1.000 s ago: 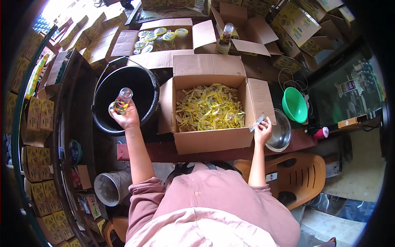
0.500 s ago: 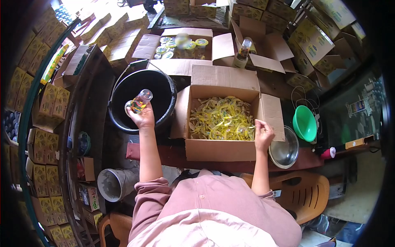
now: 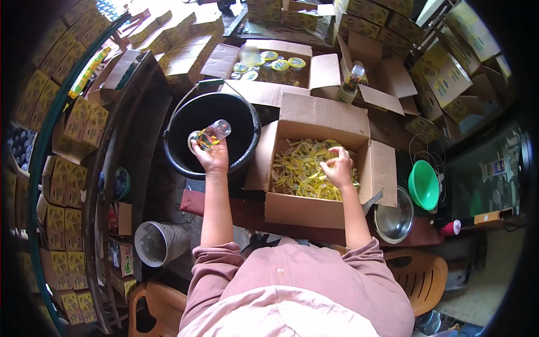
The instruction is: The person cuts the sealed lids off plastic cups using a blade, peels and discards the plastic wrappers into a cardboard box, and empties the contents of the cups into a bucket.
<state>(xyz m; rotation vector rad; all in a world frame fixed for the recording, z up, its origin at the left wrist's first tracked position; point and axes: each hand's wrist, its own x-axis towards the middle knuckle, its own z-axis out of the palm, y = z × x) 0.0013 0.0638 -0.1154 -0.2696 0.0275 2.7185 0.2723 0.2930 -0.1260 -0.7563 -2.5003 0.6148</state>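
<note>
My left hand (image 3: 214, 159) is closed around a clear plastic jar (image 3: 214, 135) with red, yellow and green print. The jar is tilted, over the opening of a large black bucket (image 3: 174, 151). My right hand (image 3: 338, 168) is over an open cardboard box (image 3: 306, 210), its fingers curved and apart, with nothing visible in them. A heap of yellow plastic strips (image 3: 303, 168) lies inside this box. Beside the box's right front corner is a narrow grey piece (image 3: 373, 200) that looks like a blade.
Behind stands a carton (image 3: 264, 96) of lidded jars (image 3: 279, 66); another open carton (image 3: 393, 101) is right of it, with a jar (image 3: 351, 81) by it. A steel bowl (image 3: 394, 222) and green basin (image 3: 423, 185) are at right, a grey bucket (image 3: 160, 244) low left.
My right hand has moved from the box's right edge to over the strips, and its fingers have spread. The grey piece has come into sight. My left hand still holds the jar.
</note>
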